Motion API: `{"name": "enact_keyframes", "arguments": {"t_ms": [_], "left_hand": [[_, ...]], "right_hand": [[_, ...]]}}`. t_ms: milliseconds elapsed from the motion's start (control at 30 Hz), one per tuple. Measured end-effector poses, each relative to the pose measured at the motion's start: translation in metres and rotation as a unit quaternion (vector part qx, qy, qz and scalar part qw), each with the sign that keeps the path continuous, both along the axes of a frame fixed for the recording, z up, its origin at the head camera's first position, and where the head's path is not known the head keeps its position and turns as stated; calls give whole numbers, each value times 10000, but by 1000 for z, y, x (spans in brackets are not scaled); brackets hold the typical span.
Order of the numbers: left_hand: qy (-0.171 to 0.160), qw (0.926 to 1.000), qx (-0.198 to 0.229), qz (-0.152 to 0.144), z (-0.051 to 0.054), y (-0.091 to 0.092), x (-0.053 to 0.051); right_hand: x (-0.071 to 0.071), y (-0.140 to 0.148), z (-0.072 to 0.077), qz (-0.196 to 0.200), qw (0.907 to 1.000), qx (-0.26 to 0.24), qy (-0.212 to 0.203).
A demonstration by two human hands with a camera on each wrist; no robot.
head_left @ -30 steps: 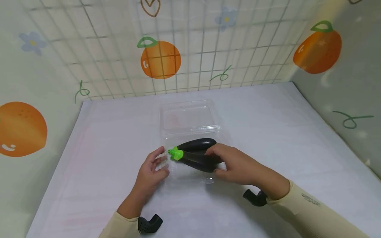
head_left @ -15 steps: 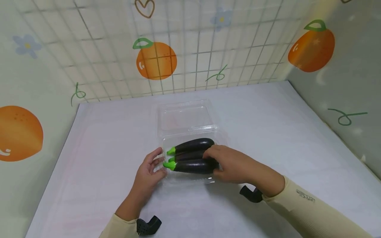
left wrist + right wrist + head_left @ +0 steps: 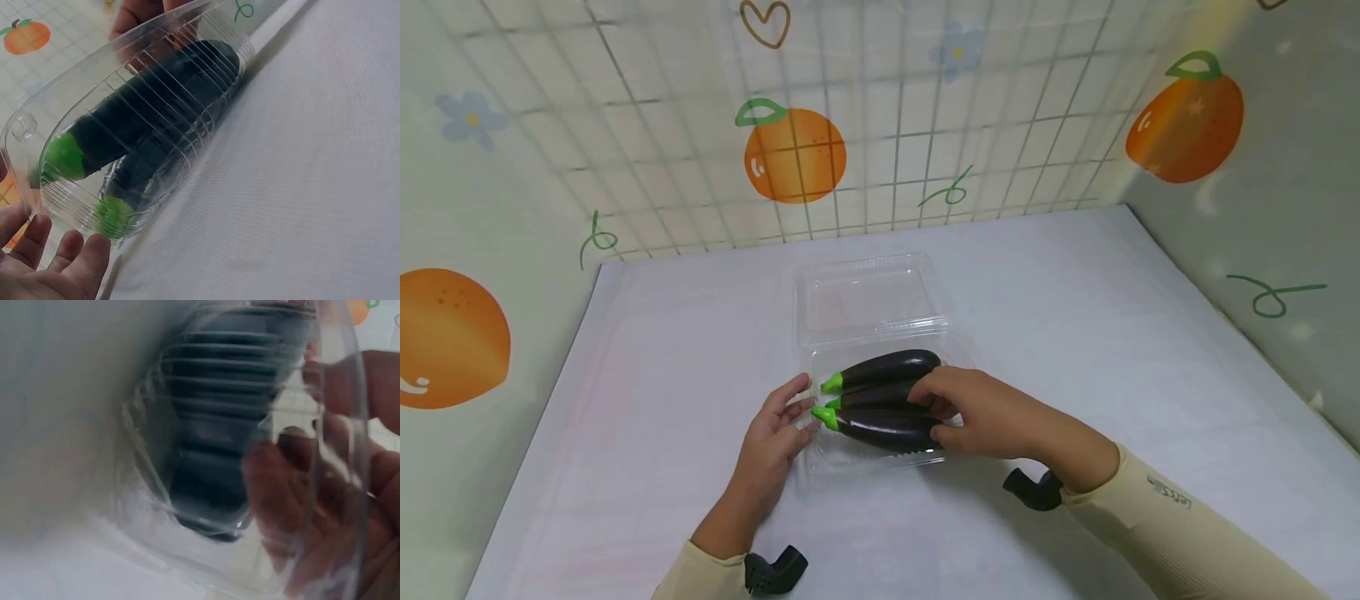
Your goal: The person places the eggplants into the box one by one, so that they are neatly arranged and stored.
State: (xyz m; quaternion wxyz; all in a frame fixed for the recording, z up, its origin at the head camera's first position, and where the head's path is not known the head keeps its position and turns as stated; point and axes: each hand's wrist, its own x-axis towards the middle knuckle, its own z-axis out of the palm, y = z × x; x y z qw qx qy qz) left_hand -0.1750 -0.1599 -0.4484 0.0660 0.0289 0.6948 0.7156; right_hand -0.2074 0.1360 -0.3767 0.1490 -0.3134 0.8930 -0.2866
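Three dark eggplants with green stems lie side by side in a clear plastic clamshell box: a back eggplant, a middle eggplant and a front eggplant. Over their right ends is my right hand, its thumb by the front one and its fingers spread above the middle one. Seen through the box wall in the right wrist view, the right fingers are loosely bent beside the eggplants. My left hand touches the box's left end with relaxed fingertips, also visible in the left wrist view.
The box's lid lies folded back, flat on the white tabletop. Behind it stands a curtain-like wall with printed oranges and a grid. Black wrist mounts sit below both hands.
The front eggplant has come down into the box at the near side, its right end swinging toward the front. The right fingers have spread off it. My left hand stays at the box.
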Motion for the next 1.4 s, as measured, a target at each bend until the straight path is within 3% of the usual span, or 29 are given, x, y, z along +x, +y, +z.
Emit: {"name": "enact_keyframes", "arguments": {"t_ms": [167, 367, 800, 933, 1200, 1400], "left_hand": [[32, 10000, 8, -15, 0, 0, 1], [10, 9999, -143, 21, 1, -1, 1], [70, 9991, -395, 98, 0, -1, 1], [61, 9992, -382, 97, 0, 0, 2], [34, 9988, -451, 177, -1, 1, 1], [85, 9985, -497, 203, -2, 0, 0]], "right_hand": [[0, 6, -1, -243, 9969, -751, -65], [2, 15, 1, -565, 9839, -1697, -62], [2, 25, 2, -803, 9724, -2182, 169], [0, 28, 3, -997, 9639, -2460, 225], [-7, 43, -4, -1802, 9426, -2801, -258], [-7, 55, -10, -1979, 9317, -3030, -307]]}}
